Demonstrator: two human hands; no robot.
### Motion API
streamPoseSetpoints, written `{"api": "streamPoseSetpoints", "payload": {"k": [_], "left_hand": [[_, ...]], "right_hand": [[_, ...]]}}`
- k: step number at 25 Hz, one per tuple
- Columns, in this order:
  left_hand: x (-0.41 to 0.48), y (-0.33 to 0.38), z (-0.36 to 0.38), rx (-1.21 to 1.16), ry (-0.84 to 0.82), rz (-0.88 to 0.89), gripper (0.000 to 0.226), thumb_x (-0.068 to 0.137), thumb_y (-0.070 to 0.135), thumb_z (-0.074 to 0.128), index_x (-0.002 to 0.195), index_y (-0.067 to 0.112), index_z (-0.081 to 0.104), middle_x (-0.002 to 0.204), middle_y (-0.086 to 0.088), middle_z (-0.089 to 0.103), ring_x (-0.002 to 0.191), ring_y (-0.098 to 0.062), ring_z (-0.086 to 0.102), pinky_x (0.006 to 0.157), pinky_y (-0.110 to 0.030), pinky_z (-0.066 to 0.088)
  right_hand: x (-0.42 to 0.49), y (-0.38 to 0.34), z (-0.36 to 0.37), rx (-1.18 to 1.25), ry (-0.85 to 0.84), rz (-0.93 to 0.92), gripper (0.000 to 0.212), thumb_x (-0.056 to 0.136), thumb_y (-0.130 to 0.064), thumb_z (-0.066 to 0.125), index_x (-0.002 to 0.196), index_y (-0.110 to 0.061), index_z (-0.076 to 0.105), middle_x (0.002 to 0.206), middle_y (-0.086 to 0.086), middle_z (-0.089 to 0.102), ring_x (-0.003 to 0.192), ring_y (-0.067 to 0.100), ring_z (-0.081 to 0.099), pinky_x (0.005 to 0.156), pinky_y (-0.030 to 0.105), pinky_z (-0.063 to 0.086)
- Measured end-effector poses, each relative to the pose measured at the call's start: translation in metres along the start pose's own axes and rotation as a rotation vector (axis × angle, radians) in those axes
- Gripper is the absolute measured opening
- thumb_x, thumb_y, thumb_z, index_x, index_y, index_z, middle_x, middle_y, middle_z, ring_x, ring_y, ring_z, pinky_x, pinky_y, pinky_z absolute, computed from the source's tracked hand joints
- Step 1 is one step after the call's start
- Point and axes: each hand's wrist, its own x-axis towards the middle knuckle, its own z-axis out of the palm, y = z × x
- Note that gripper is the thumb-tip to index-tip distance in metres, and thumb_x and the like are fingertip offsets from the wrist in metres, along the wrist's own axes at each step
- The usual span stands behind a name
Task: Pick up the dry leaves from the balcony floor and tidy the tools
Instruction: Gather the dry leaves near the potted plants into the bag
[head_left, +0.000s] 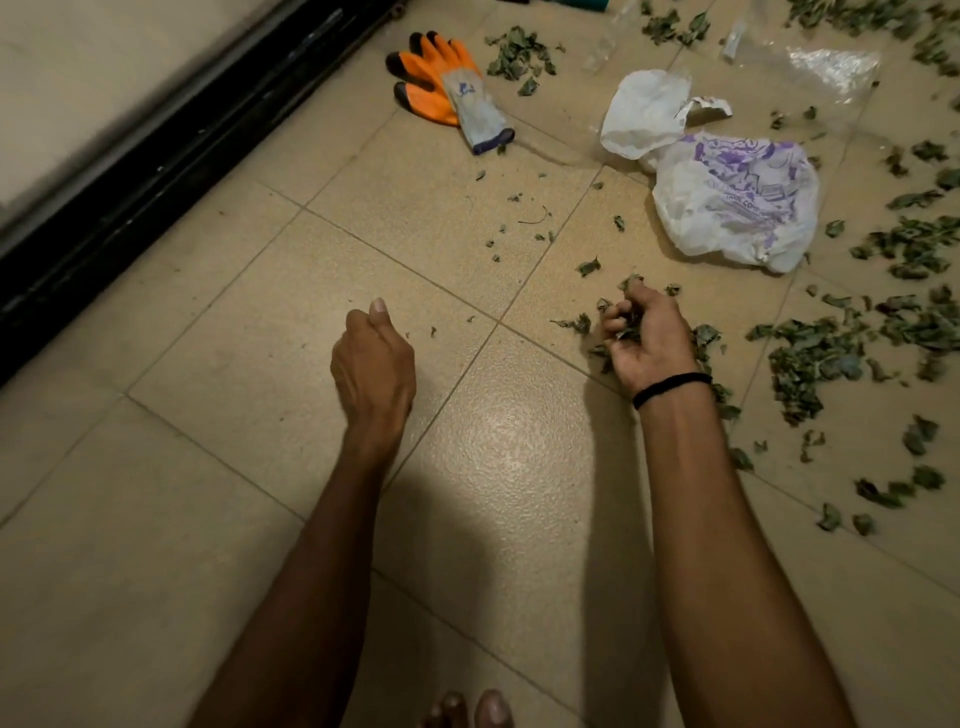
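Looking shrivelled and dull green, dry leaves are gripped in the right hand; the left hand is fisted, empty.

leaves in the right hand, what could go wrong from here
1. The right hand grips a loose clump of dry leaves. Bits may crumble or drop out on the way to the bag.
2. The plastic bag lies crumpled on the floor with neither hand on it, so the leaves could miss its mouth and scatter again.
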Motion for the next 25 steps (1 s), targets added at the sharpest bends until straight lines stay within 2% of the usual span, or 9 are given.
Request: {"api": "streamPoseSetpoints", "payload": {"k": [2,4,7,10,12,17,20,23,25], "left_hand": [[-0.001,-0.003,0.001,-0.071,-0.030,0.033,0.023,0.107,0.021,0.031,0.109,0.010,0.051,0.087,-0.008,0.063,0.075,-0.024,0.058,0.065,-0.038,0.043],[-0.005,-0.006,0.002,-0.066,-0.024,0.086,0.023,0.104,0.011,0.034,0.114,0.009,0.055,0.097,-0.008,0.066,0.084,-0.020,0.059,0.069,-0.032,0.039],[-0.013,-0.011,0.003,0.018,-0.038,0.137,0.029,0.107,0.030,0.039,0.112,0.011,0.060,0.104,-0.005,0.063,0.098,-0.022,0.056,0.080,-0.031,0.040],[-0.021,-0.018,0.007,0.119,-0.087,0.145,0.046,0.099,0.048,0.055,0.128,0.013,0.056,0.113,-0.004,0.055,0.108,-0.020,0.046,0.085,-0.028,0.037],[-0.024,-0.020,0.011,0.127,-0.058,0.155,0.047,0.097,0.043,0.061,0.133,0.013,0.057,0.112,-0.007,0.055,0.104,-0.018,0.042,0.082,-0.027,0.034],[-0.030,-0.016,0.021,0.046,0.065,0.167,0.024,0.099,0.026,0.061,0.118,0.013,0.069,0.099,-0.007,0.058,0.096,-0.013,0.040,0.074,-0.025,0.033],[-0.024,-0.014,0.024,0.023,0.090,0.156,0.015,0.100,0.022,0.059,0.106,0.012,0.068,0.095,-0.005,0.056,0.094,-0.015,0.044,0.072,-0.030,0.041],[-0.013,-0.009,0.022,0.021,0.075,0.154,0.011,0.102,0.019,0.053,0.099,0.012,0.061,0.095,0.000,0.052,0.093,-0.014,0.044,0.078,-0.031,0.042],[-0.005,-0.003,0.015,-0.061,0.055,0.027,0.018,0.104,0.022,0.045,0.100,0.012,0.059,0.095,0.002,0.053,0.089,-0.014,0.046,0.079,-0.030,0.040]], "right_hand": [[0.004,0.009,0.004,-0.207,0.075,-0.086,0.014,0.096,-0.001,0.049,0.104,0.000,0.060,0.069,0.003,0.052,0.052,0.009,0.049,0.043,0.016,0.038],[0.006,0.022,0.011,-0.503,0.091,-0.222,0.021,0.098,-0.007,0.049,0.106,-0.003,0.067,0.073,-0.002,0.059,0.054,0.004,0.051,0.046,0.017,0.040],[-0.003,0.051,0.032,-0.940,-0.032,-0.494,0.019,0.092,-0.031,0.065,0.092,-0.015,0.077,0.079,-0.010,0.069,0.072,0.000,0.061,0.066,0.016,0.047],[-0.011,0.080,0.052,-1.182,-0.199,-0.652,0.017,0.083,-0.026,0.077,0.095,-0.014,0.079,0.096,-0.002,0.073,0.085,0.005,0.064,0.079,0.012,0.047],[-0.009,0.095,0.059,-1.231,-0.267,-0.702,0.017,0.083,-0.016,0.077,0.098,-0.010,0.077,0.098,0.001,0.064,0.077,-0.002,0.057,0.070,0.000,0.040],[-0.001,0.115,0.052,-1.295,-0.286,-0.835,0.004,0.087,-0.009,0.071,0.089,-0.007,0.074,0.093,-0.001,0.052,0.076,0.002,0.052,0.066,0.002,0.036],[0.000,0.123,0.049,-1.333,-0.253,-0.916,0.008,0.091,-0.008,0.064,0.083,-0.008,0.065,0.096,-0.002,0.052,0.079,0.005,0.053,0.067,0.010,0.042],[-0.003,0.121,0.053,-1.252,-0.228,-0.824,0.012,0.099,-0.014,0.054,0.090,-0.010,0.060,0.102,-0.001,0.053,0.082,0.006,0.053,0.077,0.018,0.050],[-0.002,0.116,0.053,-1.073,-0.220,-0.642,0.013,0.101,-0.023,0.051,0.096,-0.012,0.057,0.099,0.000,0.063,0.085,0.011,0.061,0.079,0.022,0.051]]}}
